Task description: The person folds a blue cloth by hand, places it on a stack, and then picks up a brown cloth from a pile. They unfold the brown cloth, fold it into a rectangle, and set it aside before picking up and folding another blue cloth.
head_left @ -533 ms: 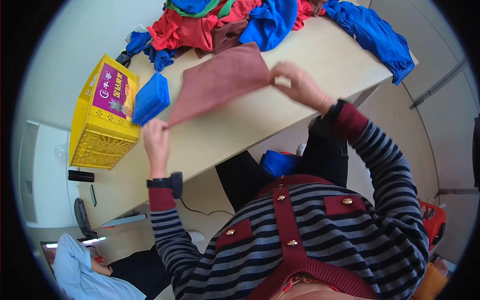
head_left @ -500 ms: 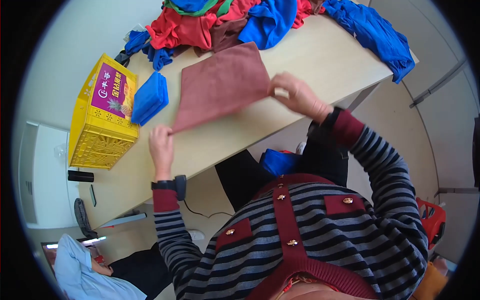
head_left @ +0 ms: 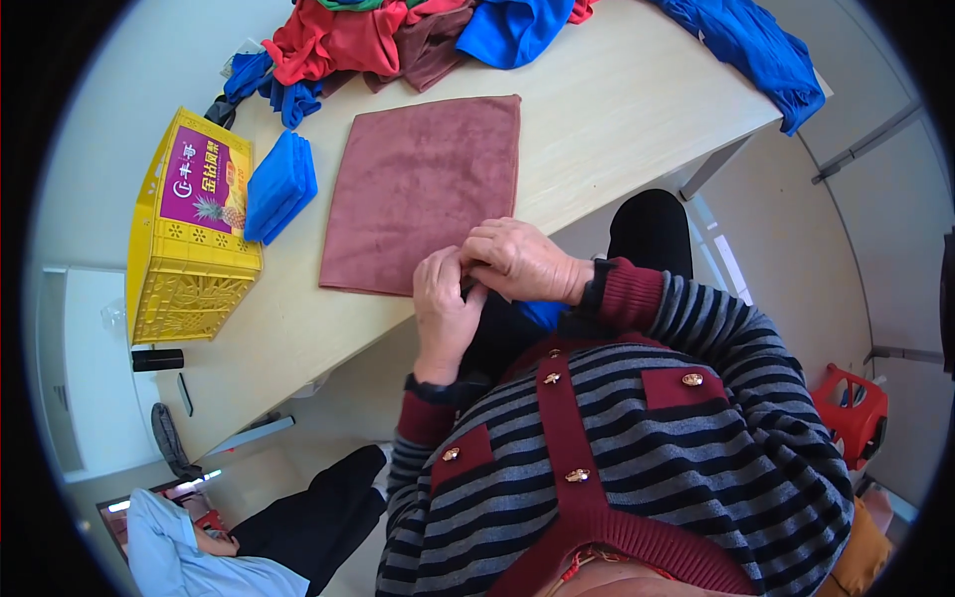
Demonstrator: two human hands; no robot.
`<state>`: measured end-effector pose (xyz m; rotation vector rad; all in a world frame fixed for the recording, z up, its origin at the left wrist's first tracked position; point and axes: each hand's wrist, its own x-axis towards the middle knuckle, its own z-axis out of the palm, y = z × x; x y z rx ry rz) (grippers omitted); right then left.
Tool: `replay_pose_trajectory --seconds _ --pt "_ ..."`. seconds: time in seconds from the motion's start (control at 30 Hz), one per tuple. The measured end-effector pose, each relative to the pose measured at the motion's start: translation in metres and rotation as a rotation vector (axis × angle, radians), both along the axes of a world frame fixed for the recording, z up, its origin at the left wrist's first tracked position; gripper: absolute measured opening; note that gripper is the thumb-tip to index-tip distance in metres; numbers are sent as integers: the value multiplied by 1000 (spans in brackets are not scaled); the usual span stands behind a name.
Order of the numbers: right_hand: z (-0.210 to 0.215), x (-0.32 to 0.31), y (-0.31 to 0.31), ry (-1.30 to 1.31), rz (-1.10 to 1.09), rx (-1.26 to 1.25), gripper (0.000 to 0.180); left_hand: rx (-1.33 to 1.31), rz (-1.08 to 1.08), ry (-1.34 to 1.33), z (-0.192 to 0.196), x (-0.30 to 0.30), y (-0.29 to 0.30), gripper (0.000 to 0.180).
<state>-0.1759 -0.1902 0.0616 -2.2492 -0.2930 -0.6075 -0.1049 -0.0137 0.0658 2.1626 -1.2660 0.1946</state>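
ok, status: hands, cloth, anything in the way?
Left hand and right hand together at near right corner of brown cloth; grip unclear. Cloth spread flat on table. Folded blue cloth lies left of it, not in the way.

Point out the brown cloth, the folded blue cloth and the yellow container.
Brown cloth (head_left: 423, 191): head view, its upper face.
Folded blue cloth (head_left: 278, 179): head view, its top face.
Yellow container (head_left: 194, 297): head view, its patterned side.

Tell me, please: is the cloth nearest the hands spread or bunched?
Spread flat: the reddish-brown cloth lies as a smooth, four-sided sheet on the table. Whether it is doubled, I cannot tell.
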Motion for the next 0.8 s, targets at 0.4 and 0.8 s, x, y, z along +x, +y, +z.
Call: replay_pose_trajectory --seconds 0.4,0.8 --pt "-35 38 -87 -57 -155 -307 18 -361 175 26 14 3 44 11" --pt "-8 43 -127 69 -237 -147 11 -604 363 291 31 40 86 15"
